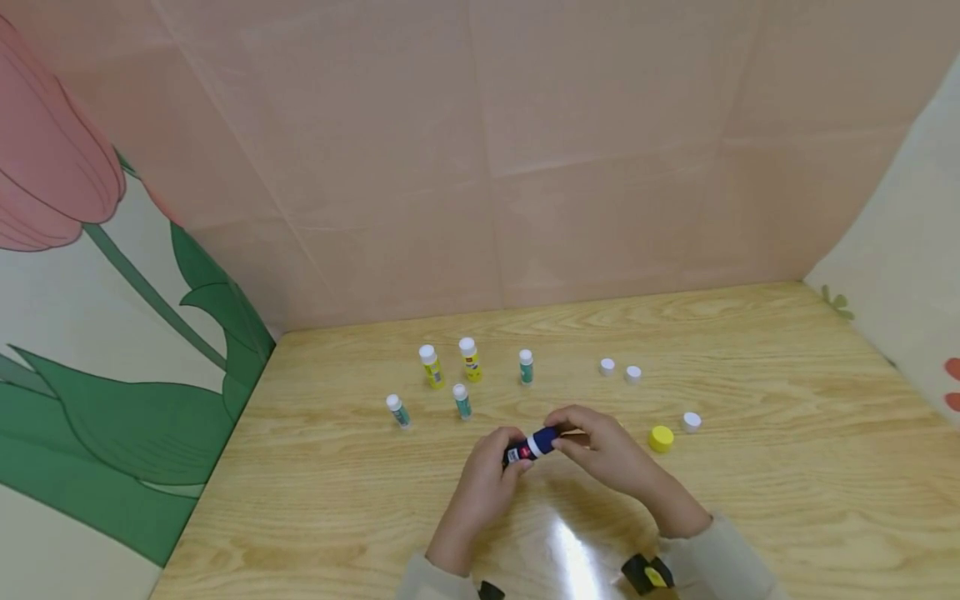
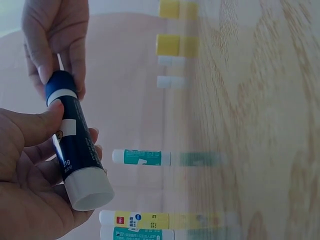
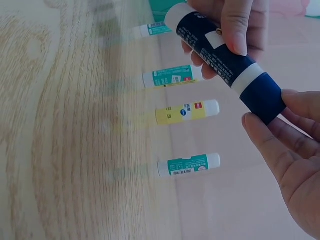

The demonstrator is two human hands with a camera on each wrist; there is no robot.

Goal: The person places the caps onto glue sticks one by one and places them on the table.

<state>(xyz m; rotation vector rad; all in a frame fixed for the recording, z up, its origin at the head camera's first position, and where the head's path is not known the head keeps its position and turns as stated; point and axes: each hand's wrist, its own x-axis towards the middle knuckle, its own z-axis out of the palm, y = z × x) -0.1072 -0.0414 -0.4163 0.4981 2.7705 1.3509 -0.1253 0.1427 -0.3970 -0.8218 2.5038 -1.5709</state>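
Observation:
A dark navy glue stick (image 1: 532,447) with a white base is held tilted above the table between both hands. My left hand (image 1: 486,479) grips its labelled body, the thumb (image 2: 45,125) lying along the side. At the other end, my right hand (image 1: 611,454) pinches the blue cap (image 3: 262,98) between thumb and fingers. The cap sits on the body, with a white band (image 3: 248,78) showing below it. Beyond the hands stand capped glue sticks, yellow ones (image 1: 471,361) and smaller green ones (image 1: 527,368).
Loose white caps (image 1: 633,374) lie on the wooden table (image 1: 787,400) at the right. A yellow cap (image 1: 661,439) lies just right of my right hand; another yellow cap (image 2: 178,9) shows in the left wrist view. A pinkish cloth (image 1: 600,167) hangs behind the table.

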